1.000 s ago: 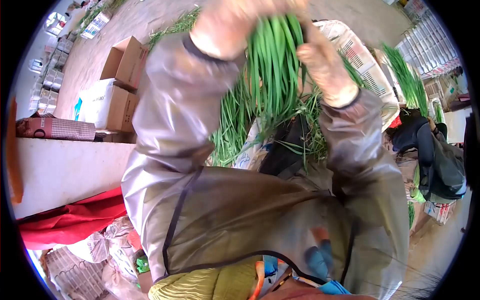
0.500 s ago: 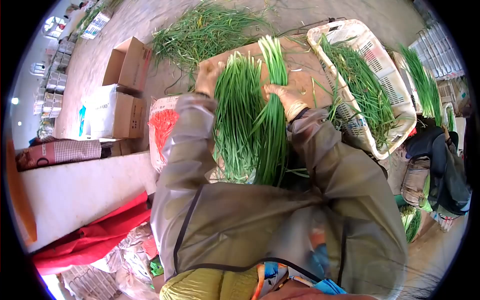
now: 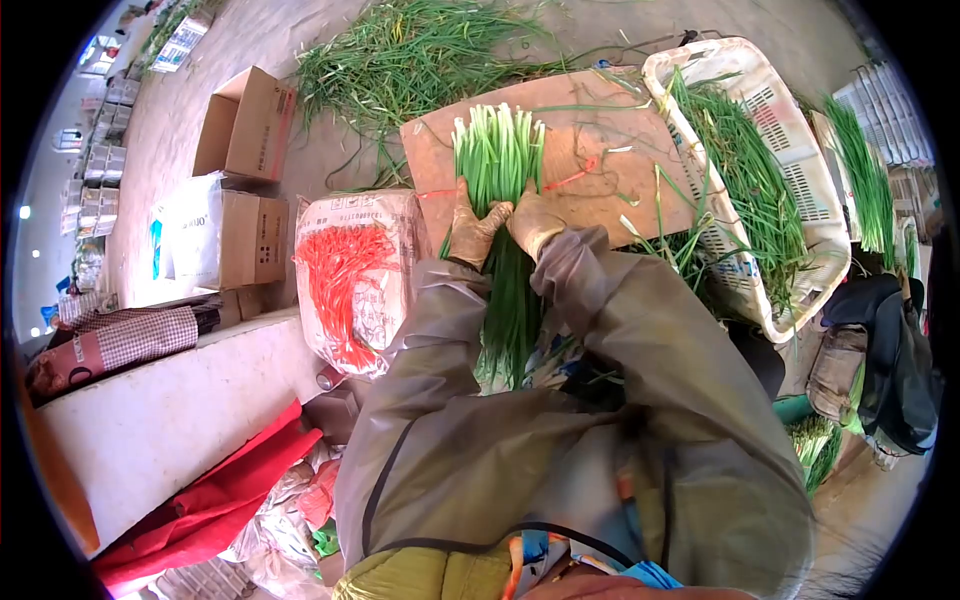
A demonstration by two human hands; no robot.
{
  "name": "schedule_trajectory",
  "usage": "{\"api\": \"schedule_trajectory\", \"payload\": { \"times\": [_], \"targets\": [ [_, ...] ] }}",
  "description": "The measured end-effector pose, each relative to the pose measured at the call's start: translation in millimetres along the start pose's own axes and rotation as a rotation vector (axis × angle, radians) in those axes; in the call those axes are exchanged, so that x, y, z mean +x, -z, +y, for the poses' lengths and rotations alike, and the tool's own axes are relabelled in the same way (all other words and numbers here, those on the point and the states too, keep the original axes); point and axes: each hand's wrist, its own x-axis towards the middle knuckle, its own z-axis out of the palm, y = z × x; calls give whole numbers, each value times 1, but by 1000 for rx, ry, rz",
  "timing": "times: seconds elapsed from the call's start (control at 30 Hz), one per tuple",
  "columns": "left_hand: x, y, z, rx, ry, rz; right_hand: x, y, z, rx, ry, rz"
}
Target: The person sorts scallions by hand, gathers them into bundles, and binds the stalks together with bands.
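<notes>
Over the brown board (image 3: 430, 150), directly before the person, a bunch of green stalks (image 3: 497, 150) stands gathered, pale ends pointing away and leaves trailing past the near edge towards the lap. The left hand (image 3: 472, 230) and right hand (image 3: 535, 222) are both closed around it from opposite sides, thumbs near each other on the upper face; fingers on the underside are hidden. Pale ends are slightly uneven.

A red strip (image 3: 575, 175) shows on the board to either side of the bunch; whether it runs unbroken beneath cannot be confirmed. More red strips (image 3: 345, 280) lie on a wrapped package to the left. To the right, a white crate (image 3: 770, 120) holds loose greens.

The step in hand is judged to be gathering and evening the bunch. Good practice: press evenly from both sides, firmly without bruising the stalks; level the pale ends; align stray leaves; keep the strip flat and its ends free of the fingers.
</notes>
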Motion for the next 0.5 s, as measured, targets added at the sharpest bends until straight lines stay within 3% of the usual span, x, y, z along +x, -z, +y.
{"api": "schedule_trajectory", "payload": {
  "times": [0.07, 0.13, 0.17, 0.27, 0.4, 0.47, 0.5],
  "targets": [
    [2, -4, -7, -190, -11, -41, -3, -4, 5, -6, -54, -56],
    [4, -6, -12, 186, -150, -5, -3, -3, 16, 81, 21, 10],
    [5, -5, -14, 306, -98, 28, 5, -2, 15, -57, 9, -4],
    [9, 0, -17, 343, -28, 61, -14, 16, 6, -201, 48, 2],
    [-19, 1, 6, 506, 91, 122, -16, 20, 24, 19, 145, 92],
    [-27, -4, -19, 509, 59, 93, -6, 11, 31, 256, 232, 50],
    [-30, -12, -25, 414, -8, 62, -6, 0, 22, 174, 151, 111]
  ]
}}
